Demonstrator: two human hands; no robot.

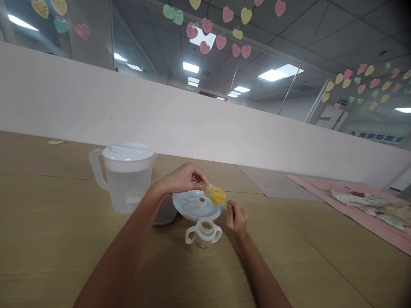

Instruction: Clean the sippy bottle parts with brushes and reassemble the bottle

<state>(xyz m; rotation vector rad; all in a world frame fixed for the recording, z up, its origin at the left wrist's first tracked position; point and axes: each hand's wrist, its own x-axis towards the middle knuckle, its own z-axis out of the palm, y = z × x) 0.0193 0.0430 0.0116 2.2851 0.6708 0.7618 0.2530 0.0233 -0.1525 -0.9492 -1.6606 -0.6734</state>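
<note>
Brush [218, 196] with a yellow, spongy-looking head is over the pale bowl [182, 206], in from the tabletop's [308, 265] far edge, its thin green handle [226, 203] pinched between the right hand's [237, 219] fingers; the left hand's [184, 179] fingertips clamp a clear nipple-like piece [209, 189] against the head. Both look light; the head should squash easily and the clear piece flex, perhaps slipping if wet, so the handle near the head and the piece's rim seem the best holds.

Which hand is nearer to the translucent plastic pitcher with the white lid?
Left. The left hand is right of the pitcher; the right hand is farther right of it, lower in the picture.
</note>
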